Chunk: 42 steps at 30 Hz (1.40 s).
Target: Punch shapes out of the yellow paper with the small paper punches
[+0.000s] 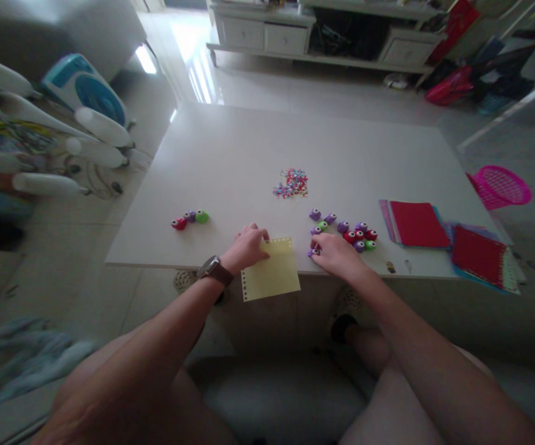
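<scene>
At lower centre of the frame, the left hand [248, 247] pinches a yellow paper sheet [271, 272] (edge perforated); the right hand [335, 253] fingers grasp a purple craft punch [314, 251] on the bench [249, 161]; the pink basket [501, 185] at right shows no visible contents.

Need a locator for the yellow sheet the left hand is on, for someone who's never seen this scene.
Start at the white table and follow its near edge to the middle. The yellow sheet lies there under the left hand, overhanging the edge, left of the right hand. It is the only pale yellow paper, with punched holes along its top and left edges; the red paper stacks lie far right.

Left hand [249, 246] pins yellow paper [271, 272].
</scene>
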### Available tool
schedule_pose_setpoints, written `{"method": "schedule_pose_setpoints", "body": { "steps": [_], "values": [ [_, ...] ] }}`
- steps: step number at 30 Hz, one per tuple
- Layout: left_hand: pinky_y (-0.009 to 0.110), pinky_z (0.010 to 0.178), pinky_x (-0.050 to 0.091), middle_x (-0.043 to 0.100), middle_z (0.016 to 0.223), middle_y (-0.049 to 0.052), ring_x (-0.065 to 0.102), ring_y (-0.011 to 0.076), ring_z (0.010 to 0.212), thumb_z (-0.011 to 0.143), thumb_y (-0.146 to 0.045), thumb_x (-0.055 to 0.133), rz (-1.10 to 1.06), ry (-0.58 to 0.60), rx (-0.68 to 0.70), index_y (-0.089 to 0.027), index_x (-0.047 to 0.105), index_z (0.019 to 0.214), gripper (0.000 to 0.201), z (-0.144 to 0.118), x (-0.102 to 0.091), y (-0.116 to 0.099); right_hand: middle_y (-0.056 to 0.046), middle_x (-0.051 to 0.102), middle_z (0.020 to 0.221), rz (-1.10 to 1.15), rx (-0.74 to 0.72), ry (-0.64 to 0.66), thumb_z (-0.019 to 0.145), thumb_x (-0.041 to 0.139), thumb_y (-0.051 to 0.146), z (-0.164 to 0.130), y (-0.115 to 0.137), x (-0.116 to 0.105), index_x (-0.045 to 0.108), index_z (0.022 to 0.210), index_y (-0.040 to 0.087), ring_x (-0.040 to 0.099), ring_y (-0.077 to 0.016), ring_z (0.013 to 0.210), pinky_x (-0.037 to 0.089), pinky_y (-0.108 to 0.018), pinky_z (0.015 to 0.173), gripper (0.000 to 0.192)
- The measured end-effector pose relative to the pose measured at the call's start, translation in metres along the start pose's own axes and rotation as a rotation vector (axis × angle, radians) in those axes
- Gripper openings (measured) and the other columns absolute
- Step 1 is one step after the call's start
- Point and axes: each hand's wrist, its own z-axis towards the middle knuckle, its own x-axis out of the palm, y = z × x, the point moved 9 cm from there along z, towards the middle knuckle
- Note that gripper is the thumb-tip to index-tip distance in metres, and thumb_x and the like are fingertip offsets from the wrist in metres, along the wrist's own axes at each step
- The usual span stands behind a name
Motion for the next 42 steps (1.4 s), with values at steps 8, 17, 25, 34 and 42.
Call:
{"method": "schedule_pose_setpoints", "body": {
  "steps": [8, 17, 25, 34, 42],
  "values": [
    [0.032, 0.079, 0.043, 0.074, 0.092, 0.004, 0.063, 0.0190, 0.086, 0.088, -0.020, 0.062, -0.154, 0.027, 0.018, -0.020, 0.068, 0.094, 0.008, -0.001, -0.011, -0.014, -0.007, 0.072, 0.098, 0.076, -0.042, -0.158, 0.088, 0.063, 0.018, -0.001, 0.018, -0.013, 0.067, 0.091, 0.021, 0.065, -0.0224, 0.091, 0.044, -0.031, 0.075, 0.006],
    [0.030, 0.077, 0.045, 0.074, 0.092, 0.004, 0.063, 0.0168, 0.084, 0.084, -0.017, 0.064, -0.255, 0.010, 0.035, -0.019, 0.068, 0.092, 0.009, -0.002, -0.013, -0.018, -0.006, 0.072, 0.098, 0.091, -0.065, -0.194, 0.089, 0.067, 0.020, -0.001, 0.020, -0.013, 0.066, 0.090, 0.021, 0.065, -0.0217, 0.090, 0.042, -0.031, 0.075, 0.001],
    [0.029, 0.076, 0.045, 0.073, 0.088, 0.004, 0.062, 0.0155, 0.079, 0.087, -0.020, 0.064, -0.276, 0.029, 0.008, -0.019, 0.069, 0.098, 0.012, 0.000, -0.008, -0.014, -0.006, 0.072, 0.097, 0.099, -0.071, -0.172, 0.089, 0.067, 0.019, -0.002, 0.024, -0.010, 0.066, 0.090, 0.021, 0.064, -0.0210, 0.089, 0.041, -0.030, 0.073, 0.002],
    [0.040, 0.094, 0.044, 0.071, 0.111, 0.006, 0.063, 0.0225, 0.105, 0.086, -0.016, 0.063, -0.115, -0.054, 0.082, -0.023, 0.065, 0.117, 0.032, -0.004, -0.009, -0.020, -0.006, 0.073, 0.098, 0.131, -0.126, -0.043, 0.088, 0.066, 0.016, 0.000, 0.033, 0.009, 0.068, 0.093, 0.021, 0.066, -0.0209, 0.090, 0.044, -0.029, 0.075, 0.007],
    [0.033, 0.081, 0.046, 0.068, 0.100, 0.005, 0.062, 0.0197, 0.089, 0.087, -0.032, 0.069, -0.032, -0.015, 0.243, -0.020, 0.066, 0.096, 0.015, -0.016, 0.006, -0.050, -0.010, 0.076, 0.097, 0.361, -0.005, 0.005, 0.091, 0.069, 0.024, 0.009, 0.016, 0.015, 0.072, 0.093, 0.017, 0.069, -0.0206, 0.088, 0.050, -0.029, 0.075, 0.007]
  ]
}}
